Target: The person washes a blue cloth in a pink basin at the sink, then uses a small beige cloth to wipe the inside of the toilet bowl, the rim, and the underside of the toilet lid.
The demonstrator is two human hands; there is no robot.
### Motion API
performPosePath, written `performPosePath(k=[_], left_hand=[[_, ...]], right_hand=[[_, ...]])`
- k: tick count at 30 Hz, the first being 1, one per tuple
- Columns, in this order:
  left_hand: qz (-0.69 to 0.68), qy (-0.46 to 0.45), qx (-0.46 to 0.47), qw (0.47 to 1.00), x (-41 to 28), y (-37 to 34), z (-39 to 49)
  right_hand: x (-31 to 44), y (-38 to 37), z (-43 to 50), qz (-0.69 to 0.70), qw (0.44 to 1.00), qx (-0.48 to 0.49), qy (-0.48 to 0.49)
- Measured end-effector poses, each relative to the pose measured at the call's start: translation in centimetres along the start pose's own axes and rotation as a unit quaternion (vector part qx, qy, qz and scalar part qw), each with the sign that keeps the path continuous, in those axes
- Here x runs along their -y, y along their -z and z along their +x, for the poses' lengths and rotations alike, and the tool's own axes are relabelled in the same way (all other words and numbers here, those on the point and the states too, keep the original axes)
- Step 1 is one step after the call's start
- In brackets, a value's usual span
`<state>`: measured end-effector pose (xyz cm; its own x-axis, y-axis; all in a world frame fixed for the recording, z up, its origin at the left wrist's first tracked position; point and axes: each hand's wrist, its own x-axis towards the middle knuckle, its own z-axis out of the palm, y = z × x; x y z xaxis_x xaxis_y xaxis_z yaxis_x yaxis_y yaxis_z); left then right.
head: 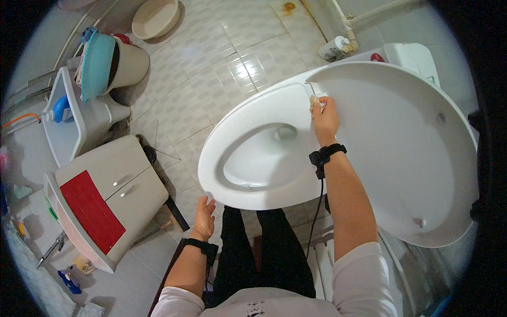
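Note:
A white toilet bowl [253, 113] stands before me with its large lid [396, 158] raised to the right. My right hand [326, 121] grips a crumpled pale tissue or cloth [315, 104] at the rear of the bowl, by the lid's hinge. The fingers partly hide the cloth. Beside the front left of the bowl, my left hand [204, 217] hangs with nothing in it, its fingers apart. Each wrist wears a black strap; a cable runs down from the right one.
To the left are a white cabinet [138, 162] with a red panel, a white sink [79, 115] holding a blue bottle [61, 109], and a bucket [132, 65] with a turquoise basin [96, 65]. A beige basin [156, 20] and a white bottle [334, 47] stand farther back.

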<state>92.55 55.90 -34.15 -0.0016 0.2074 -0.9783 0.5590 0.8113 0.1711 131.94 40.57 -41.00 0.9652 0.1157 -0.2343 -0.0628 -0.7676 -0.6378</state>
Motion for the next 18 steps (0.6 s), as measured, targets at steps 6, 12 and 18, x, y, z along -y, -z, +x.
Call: performPosePath(k=[6,12,18], left_hand=[[0.07,-0.075,0.012,0.995,-0.4,-2.1,-2.2],[0.084,-0.096,0.057,0.99,-0.6,-3.2,-5.6],[0.066,-0.123,0.14,0.98,-1.3,-2.1,-7.3]], right_hand=[[4.9,-6.8,-0.3,-0.054,0.994,0.039,0.088],[8.9,-10.7,-6.0,-0.045,0.962,0.212,0.167],[7.8,-4.2,3.1,-0.144,0.979,0.04,0.137]])
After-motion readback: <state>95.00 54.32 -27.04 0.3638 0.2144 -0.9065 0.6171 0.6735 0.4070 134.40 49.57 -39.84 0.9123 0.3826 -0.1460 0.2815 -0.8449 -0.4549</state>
